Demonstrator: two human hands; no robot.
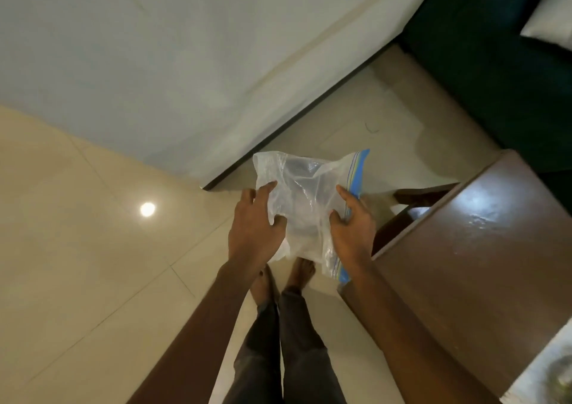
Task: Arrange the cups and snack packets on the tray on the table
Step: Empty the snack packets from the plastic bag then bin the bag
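**Just left of the tabletop (pixel 479 248)**

Both hands hold a clear bag (pixel 305 199) over the floor (pixel 93 217), left hand (pixel 253 227) pinching its plain side, right hand (pixel 351 230) its zip side. The zip strip (pixel 356 174) runs fore-and-aft. The tabletop's left edge lies beside the right hand, the nearer one.

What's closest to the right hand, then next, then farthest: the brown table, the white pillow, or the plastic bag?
1. The plastic bag, in the middle, held by the right hand.
2. The brown table, just to the right of that hand.
3. The white pillow, far off in the top right corner.
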